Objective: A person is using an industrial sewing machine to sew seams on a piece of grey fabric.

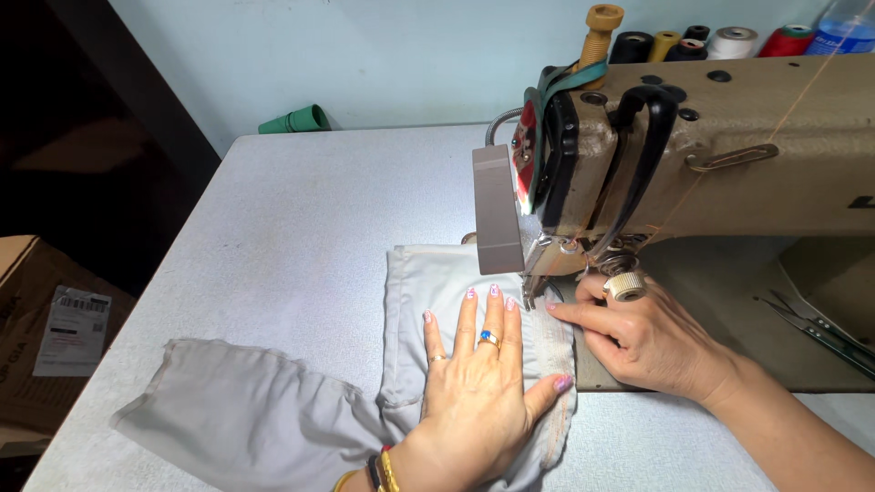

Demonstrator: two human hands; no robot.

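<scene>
The table is the biggest thing here, a pale grey, faintly speckled flat top that runs from the near edge to the far wall. On its right stands the sewing machine, a heavy beige metal body with rounded corners, a black curved lever on its face and a flat grey plate at its left end. Thin orange thread runs down across its front.

The cloth is a soft, light grey woven piece, wrinkled. It spreads from the near left of the table towards the machine, folded double near the middle, with its right edge lying under the machine's needle end. A line of orange stitching runs along that frayed right edge.

The left hand lies flat on the cloth, palm down, fingers straight and close together, pointing far towards the needle, thumb spread to the right onto the stitched edge. It wears rings and, at the wrist, gold and dark bangles. The right hand rests just right of the cloth, its fingers curled and narrow, with forefinger and thumb pinching the cloth edge near the needle.

Along the far wall behind the machine stand thread cones in black, yellow, white and red. A green cone lies on its side at the far left. Metal scissors lie at the right, and a ribbed metal knob sits just above the right hand.
</scene>
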